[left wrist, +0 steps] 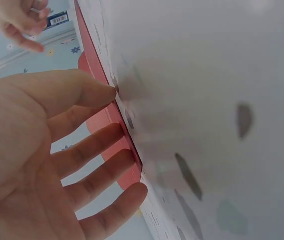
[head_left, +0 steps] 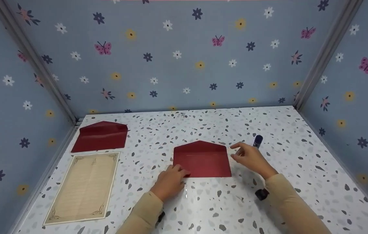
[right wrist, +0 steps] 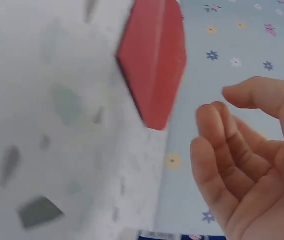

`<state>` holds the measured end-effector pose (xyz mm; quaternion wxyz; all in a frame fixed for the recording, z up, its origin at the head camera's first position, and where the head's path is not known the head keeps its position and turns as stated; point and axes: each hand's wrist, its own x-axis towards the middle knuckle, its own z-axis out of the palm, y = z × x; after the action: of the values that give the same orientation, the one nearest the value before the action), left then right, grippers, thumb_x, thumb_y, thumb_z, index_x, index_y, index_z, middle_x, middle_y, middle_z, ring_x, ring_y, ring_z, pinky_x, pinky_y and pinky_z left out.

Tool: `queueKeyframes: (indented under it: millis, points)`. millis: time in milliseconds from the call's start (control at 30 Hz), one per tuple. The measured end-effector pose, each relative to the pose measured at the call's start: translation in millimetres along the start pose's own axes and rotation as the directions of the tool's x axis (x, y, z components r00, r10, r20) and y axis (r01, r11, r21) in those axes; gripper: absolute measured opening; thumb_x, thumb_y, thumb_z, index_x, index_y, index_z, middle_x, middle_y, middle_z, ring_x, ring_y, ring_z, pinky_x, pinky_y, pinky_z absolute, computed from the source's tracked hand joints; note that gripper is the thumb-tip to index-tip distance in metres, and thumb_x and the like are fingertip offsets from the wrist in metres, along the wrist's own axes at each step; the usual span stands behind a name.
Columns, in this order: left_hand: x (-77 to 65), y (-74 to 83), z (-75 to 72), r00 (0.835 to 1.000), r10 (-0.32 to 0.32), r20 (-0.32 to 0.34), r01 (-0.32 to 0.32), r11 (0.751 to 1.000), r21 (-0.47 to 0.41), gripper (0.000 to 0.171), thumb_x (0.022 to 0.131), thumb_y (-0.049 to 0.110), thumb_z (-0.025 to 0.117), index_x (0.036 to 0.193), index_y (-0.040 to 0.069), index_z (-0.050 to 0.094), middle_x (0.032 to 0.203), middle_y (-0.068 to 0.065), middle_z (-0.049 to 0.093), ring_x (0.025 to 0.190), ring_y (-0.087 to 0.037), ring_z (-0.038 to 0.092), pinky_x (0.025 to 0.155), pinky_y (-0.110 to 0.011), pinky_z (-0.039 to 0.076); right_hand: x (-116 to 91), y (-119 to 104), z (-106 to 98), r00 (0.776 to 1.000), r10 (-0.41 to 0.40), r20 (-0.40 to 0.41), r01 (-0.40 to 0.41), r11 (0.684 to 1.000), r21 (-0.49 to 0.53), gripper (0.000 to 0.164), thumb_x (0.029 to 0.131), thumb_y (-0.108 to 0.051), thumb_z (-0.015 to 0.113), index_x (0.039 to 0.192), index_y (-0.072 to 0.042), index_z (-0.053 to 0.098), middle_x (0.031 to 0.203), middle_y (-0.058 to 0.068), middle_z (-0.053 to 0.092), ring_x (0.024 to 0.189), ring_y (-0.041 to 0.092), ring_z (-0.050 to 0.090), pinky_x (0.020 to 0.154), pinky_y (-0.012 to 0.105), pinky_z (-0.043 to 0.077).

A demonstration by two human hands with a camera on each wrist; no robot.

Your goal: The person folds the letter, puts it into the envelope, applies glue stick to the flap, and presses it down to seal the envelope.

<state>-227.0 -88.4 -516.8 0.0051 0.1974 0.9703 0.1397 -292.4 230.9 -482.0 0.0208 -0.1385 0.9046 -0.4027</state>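
Note:
A dark red envelope (head_left: 203,162) lies on the speckled table with its pointed flap opened away from me. My left hand (head_left: 170,182) rests at its lower left corner. In the left wrist view, the fingers (left wrist: 94,147) lie over the envelope (left wrist: 113,114) and the thumb touches its near edge. Off the envelope's right side hovers my right hand (head_left: 250,158), fingers loosely bent and apart from the thumb, holding nothing. Just behind that hand is a dark blue capped tube (head_left: 258,140), like a glue stick, partly hidden by it.
A second red envelope (head_left: 102,138) lies at the far left, flap also opened. In front of it is a cream sheet (head_left: 83,188) with a decorated border. Flower-patterned walls (head_left: 184,65) enclose the table's back and sides.

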Motion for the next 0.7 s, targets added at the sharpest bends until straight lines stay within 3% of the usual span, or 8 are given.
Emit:
queueKeyframes:
  millis: [167, 267, 367, 433, 500, 700]
  points:
    - [-1.0, 0.2, -0.8, 1.0, 0.015, -0.012, -0.015, 1.0, 0.004, 0.036, 0.091, 0.014, 0.071, 0.127, 0.013, 0.069, 0.111, -0.003, 0.06, 0.1, -0.024, 0.054, 0.08, -0.042, 0.052, -0.2, -5.6, -24.0, 0.978, -0.138, -0.153, 0.136, 0.99, -0.024, 0.019, 0.098, -0.02, 0.067, 0.115, -0.013, 0.071, 0.088, -0.001, 0.069, 0.079, 0.021, 0.065, 0.069, 0.034, 0.052]
    - [-0.9, 0.4, -0.8, 1.0, 0.015, -0.008, -0.015, 1.0, -0.002, 0.036, 0.091, 0.013, 0.071, 0.127, 0.013, 0.069, 0.111, -0.003, 0.059, 0.1, -0.024, 0.053, 0.081, -0.042, 0.052, 0.1, -4.1, -35.6, 0.953, -0.174, -0.248, 0.165, 0.985, -0.057, 0.018, 0.097, -0.018, 0.068, 0.114, -0.013, 0.072, 0.1, 0.002, 0.069, 0.087, 0.019, 0.062, 0.077, 0.038, 0.05]
    - [-0.1, 0.4, -0.9, 1.0, 0.004, 0.003, -0.004, 1.0, -0.01, 0.037, 0.092, 0.014, 0.071, 0.129, 0.014, 0.068, 0.113, -0.002, 0.059, 0.102, -0.023, 0.053, 0.085, -0.042, 0.051, 1.6, 0.4, -44.7, 0.926, -0.177, -0.334, 0.157, 0.984, -0.086, 0.024, 0.096, -0.016, 0.07, 0.119, -0.008, 0.07, 0.113, 0.009, 0.066, 0.102, 0.026, 0.059, 0.088, 0.045, 0.048]
    - [0.4, 0.4, -1.0, 1.0, 0.0, 0.005, 0.0, 1.0, -0.015, 0.037, 0.092, 0.015, 0.071, 0.129, 0.014, 0.068, 0.113, -0.002, 0.06, 0.102, -0.023, 0.053, 0.086, -0.042, 0.051, 2.9, 5.6, -49.9, 0.919, -0.157, -0.362, 0.132, 0.987, -0.095, 0.034, 0.095, -0.016, 0.071, 0.126, -0.004, 0.065, 0.123, 0.014, 0.062, 0.113, 0.033, 0.054, 0.096, 0.051, 0.043]
    - [0.6, 0.5, -1.0, 1.0, -0.001, 0.008, 0.002, 1.0, -0.018, 0.037, 0.092, 0.015, 0.071, 0.129, 0.014, 0.068, 0.113, -0.002, 0.06, 0.103, -0.023, 0.053, 0.087, -0.042, 0.051, 3.9, 11.7, -54.2, 0.926, -0.11, -0.36, 0.085, 0.993, -0.085, 0.047, 0.094, -0.021, 0.072, 0.135, -0.002, 0.057, 0.132, 0.018, 0.056, 0.124, 0.038, 0.048, 0.102, 0.056, 0.039]
    - [-0.1, 0.5, -1.5, 1.0, 0.009, 0.008, -0.009, 1.0, -0.021, 0.036, 0.092, 0.013, 0.07, 0.128, 0.013, 0.068, 0.114, -0.002, 0.059, 0.104, -0.023, 0.054, 0.086, -0.042, 0.053, 5.2, 36.0, -58.9, 0.965, 0.11, -0.238, -0.107, 0.994, 0.025, 0.083, 0.093, -0.039, 0.072, 0.154, -0.004, 0.028, 0.153, 0.022, 0.036, 0.14, 0.041, 0.032, 0.11, 0.06, 0.03]
